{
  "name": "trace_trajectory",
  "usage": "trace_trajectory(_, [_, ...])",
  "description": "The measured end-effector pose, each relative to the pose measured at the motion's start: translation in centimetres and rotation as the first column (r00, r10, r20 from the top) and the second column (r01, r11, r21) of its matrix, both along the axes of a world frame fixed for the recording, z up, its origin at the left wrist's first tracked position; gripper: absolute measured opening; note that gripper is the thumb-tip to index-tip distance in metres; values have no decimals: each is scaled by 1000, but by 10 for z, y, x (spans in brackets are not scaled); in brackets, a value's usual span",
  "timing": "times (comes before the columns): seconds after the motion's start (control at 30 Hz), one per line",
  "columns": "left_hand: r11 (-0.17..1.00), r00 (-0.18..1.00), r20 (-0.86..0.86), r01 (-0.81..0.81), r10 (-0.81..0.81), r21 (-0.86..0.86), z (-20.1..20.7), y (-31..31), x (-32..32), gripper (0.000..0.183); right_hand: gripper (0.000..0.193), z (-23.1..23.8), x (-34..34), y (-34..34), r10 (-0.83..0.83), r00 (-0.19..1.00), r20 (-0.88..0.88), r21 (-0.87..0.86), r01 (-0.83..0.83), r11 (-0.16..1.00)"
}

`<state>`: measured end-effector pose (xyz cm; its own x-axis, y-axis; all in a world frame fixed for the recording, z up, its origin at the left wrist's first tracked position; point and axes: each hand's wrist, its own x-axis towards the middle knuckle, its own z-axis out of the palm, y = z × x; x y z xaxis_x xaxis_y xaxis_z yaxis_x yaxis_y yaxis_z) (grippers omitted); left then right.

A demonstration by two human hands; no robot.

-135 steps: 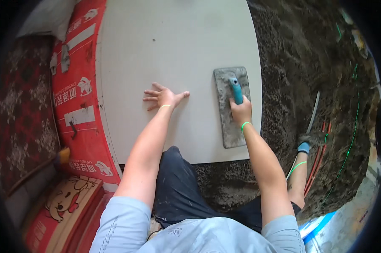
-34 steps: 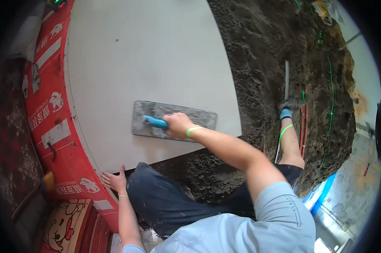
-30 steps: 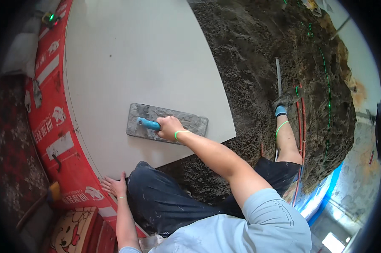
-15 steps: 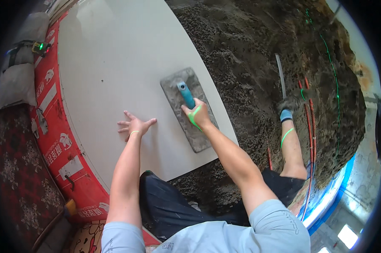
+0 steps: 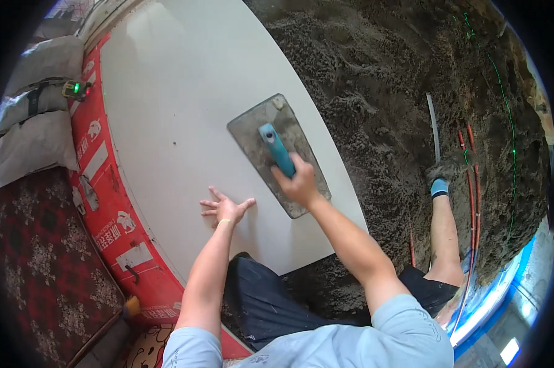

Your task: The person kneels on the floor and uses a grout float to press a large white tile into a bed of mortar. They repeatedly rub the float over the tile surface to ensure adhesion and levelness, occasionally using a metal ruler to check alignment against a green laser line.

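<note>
A large white tile (image 5: 166, 73) lies over dark, rough mortar (image 5: 375, 159). My left hand (image 5: 226, 210) rests on its lower part, palm down with fingers spread and nothing held. To the right, my right hand (image 5: 298, 181) is wrapped round the blue handle of a rectangular grey float (image 5: 294, 132). The float is over the tile near its right edge, its flat face toward the surface. Whether the whole face touches the tile, I cannot tell. Mortar smears the back of the float.
Red protective sheeting (image 5: 105, 162) borders the tile's left side, with a small laser level (image 5: 76, 90) casting green light. Pale bags (image 5: 34, 144) and dark flowered fabric (image 5: 56, 264) lie beyond. Red pipes (image 5: 473, 196) and a pale metal strip (image 5: 434, 126) run through the mortar at right.
The whole view has shifted, so the scene appears further right. The float looks wider and turned or tilted, still gripped by my right hand. Green light has left that hand. My left hand stays spread.
</note>
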<state>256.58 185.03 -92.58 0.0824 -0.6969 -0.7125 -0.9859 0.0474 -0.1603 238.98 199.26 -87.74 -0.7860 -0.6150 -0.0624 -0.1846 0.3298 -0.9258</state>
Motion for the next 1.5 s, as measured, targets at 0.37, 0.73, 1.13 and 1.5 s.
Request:
trace_trajectory(0.37, [993, 988, -101, 111, -114, -30, -17, 13, 3, 157, 27, -32, -42, 9, -104, 992, 65, 232, 86, 969])
trace_trajectory(0.73, [996, 986, -142, 89, -91, -22, -15, 15, -6, 158, 27, -45, -30, 82, -64, 997, 53, 429, 36, 902])
trace_trajectory(1.13, [994, 990, -106, 90, -97, -67, -11, -2, 8, 158, 26, -42, -10, 67, -47, 979, 196, 392, -35, 919])
trace_trajectory(1.5, [990, 991, -65, 108, -115, -95, -19, -13, 7, 157, 50, 175, -119, 232, -131, 900, -416, 263, 257, 930])
